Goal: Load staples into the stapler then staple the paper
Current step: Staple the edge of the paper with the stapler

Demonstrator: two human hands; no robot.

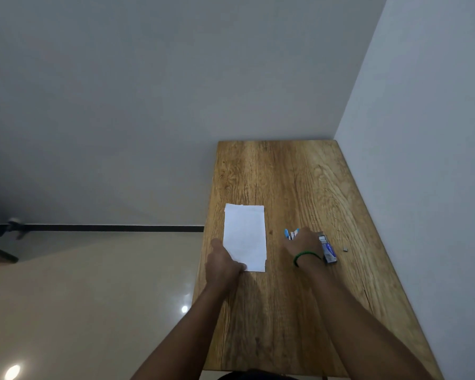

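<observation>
A white sheet of paper (245, 237) lies flat on the wooden table (285, 311). My left hand (222, 263) rests on its near left corner, fingers pressing the sheet down. My right hand (302, 244), with a green band on the wrist, lies over a blue and white stapler (290, 233); only the stapler's far end shows past the fingers, and I cannot tell how firmly it is gripped. Just right of that hand lies a small blue staple box (328, 249), its far end open. A tiny grey strip of staples (345, 249) sits further right.
The table stands in a corner, with a white wall (422, 160) along its right side and another behind it. Tiled floor (80, 297) lies to the left. A dark rail (107, 228) runs along the wall's base.
</observation>
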